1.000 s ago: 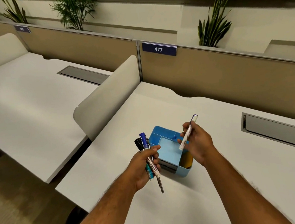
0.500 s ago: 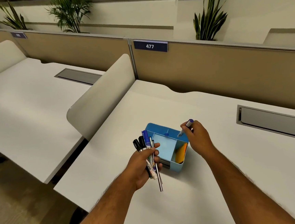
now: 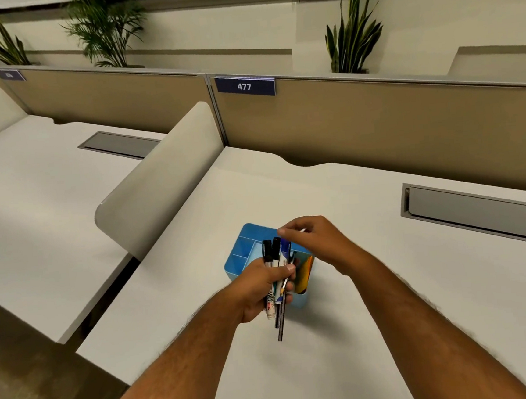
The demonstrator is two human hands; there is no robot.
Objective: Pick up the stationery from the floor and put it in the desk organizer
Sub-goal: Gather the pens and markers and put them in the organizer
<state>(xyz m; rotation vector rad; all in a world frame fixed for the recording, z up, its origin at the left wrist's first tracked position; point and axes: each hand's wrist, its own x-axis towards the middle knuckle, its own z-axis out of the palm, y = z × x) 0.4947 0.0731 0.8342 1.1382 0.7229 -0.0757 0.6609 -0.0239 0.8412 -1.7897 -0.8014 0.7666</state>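
A light blue desk organizer (image 3: 236,264) with several compartments stands on the white desk (image 3: 390,283). My left hand (image 3: 260,287) grips a bundle of markers and pens (image 3: 275,262), caps up, directly over the organizer's near side; one dark pen sticks out below the fist. My right hand (image 3: 314,239) hovers over the organizer's far side. Its thumb and forefinger are curled together just above the blue marker cap (image 3: 286,248) in the bundle. Whether they pinch it is blurred. An orange and yellow item (image 3: 304,270) sits in the organizer's right compartment.
A curved cream divider (image 3: 159,189) separates this desk from the neighbouring desk (image 3: 33,203) on the left. A tan partition with a label reading 477 (image 3: 244,86) closes the back. A grey cable hatch (image 3: 479,212) lies at the right. Carpeted floor (image 3: 34,394) shows bottom left.
The purple-capped marker has left my right hand at the organizer. That hand has swung left to the top of the bundle. My left hand has brought the bundle over the organizer.
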